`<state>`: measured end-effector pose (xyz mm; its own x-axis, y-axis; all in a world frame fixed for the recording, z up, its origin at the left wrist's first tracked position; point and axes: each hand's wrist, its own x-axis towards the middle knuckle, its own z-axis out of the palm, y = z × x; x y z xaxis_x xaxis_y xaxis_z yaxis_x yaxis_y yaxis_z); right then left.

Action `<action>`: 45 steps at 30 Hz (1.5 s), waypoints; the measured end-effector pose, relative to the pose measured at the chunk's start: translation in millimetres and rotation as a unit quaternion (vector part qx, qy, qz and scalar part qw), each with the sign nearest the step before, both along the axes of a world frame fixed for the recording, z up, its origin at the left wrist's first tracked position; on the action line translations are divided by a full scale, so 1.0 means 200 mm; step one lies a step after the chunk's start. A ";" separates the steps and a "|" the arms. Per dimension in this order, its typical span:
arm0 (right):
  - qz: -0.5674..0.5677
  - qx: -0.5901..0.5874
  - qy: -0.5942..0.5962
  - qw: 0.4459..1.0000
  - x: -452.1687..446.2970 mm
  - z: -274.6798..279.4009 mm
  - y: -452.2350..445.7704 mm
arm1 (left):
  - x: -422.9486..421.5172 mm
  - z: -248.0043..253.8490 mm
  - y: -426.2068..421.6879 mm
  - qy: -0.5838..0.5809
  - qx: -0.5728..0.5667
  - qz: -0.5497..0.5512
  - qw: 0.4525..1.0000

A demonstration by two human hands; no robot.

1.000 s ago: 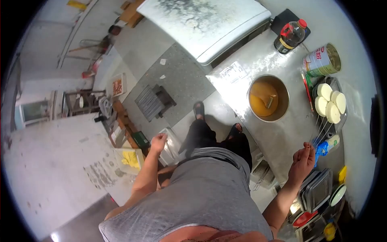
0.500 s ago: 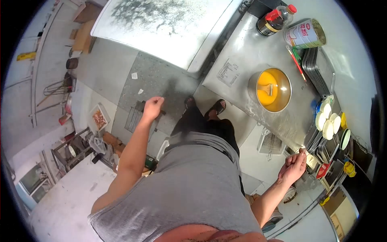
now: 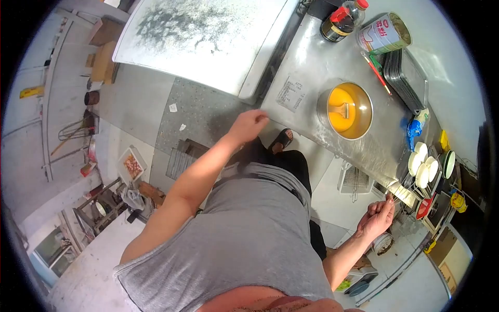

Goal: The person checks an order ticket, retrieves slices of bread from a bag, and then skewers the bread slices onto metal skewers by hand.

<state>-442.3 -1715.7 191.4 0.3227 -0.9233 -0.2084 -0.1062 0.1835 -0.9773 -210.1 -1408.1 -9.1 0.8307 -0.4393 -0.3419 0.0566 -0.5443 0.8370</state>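
"Discs (image 3: 422, 176), white, clustered. Position?"

"Just past the table's (image 3: 312, 62) right-hand corner, at the outer ends of thin sticks (image 3: 404, 186). Contact with anything beneath: cannot tell."

"Fingers?"

"Right hand (image 3: 375, 219): pinched, thumb against fingertips, on the near ends of the sticks. Left hand (image 3: 249, 126): curled, close to the table's left corner. Nothing visible in it; whether it grips something small, cannot tell."

"Why hold the sticks by the ends?"

"My guess: keeps the fingers well off the discs and lets the cluster fan out."

"Long axis?"

"Slants from the right hand across that right-hand corner, forward and to the right. Discs at the leading end, right hand at the other."

"And the brush (image 3: 344, 110)?"

"Inside the pot (image 3: 366, 115), near the table's front edge. Dipped in yellow liquid (image 3: 339, 124), presumably to keep it wet."
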 end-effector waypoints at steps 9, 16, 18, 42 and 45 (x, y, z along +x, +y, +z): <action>-0.003 0.007 -0.010 1.000 -0.04 -0.03 -0.02 | 0.09 0.11 -0.21 -0.058 0.055 -0.137 0.987; -0.016 0.010 -0.001 1.000 -0.04 -0.05 -0.03 | 0.08 0.09 -0.25 -0.037 0.062 -0.156 0.985; -0.012 0.012 -0.008 1.000 -0.06 -0.07 -0.05 | 0.07 0.07 -0.24 -0.045 0.064 -0.156 0.985; 0.039 -0.032 0.025 0.998 0.07 -0.05 -0.05 | 0.09 0.16 -0.29 0.050 0.031 -0.162 0.985; 0.094 -0.008 0.004 0.996 0.17 -0.08 0.03 | 0.04 0.37 -0.36 0.130 -0.077 -0.165 0.975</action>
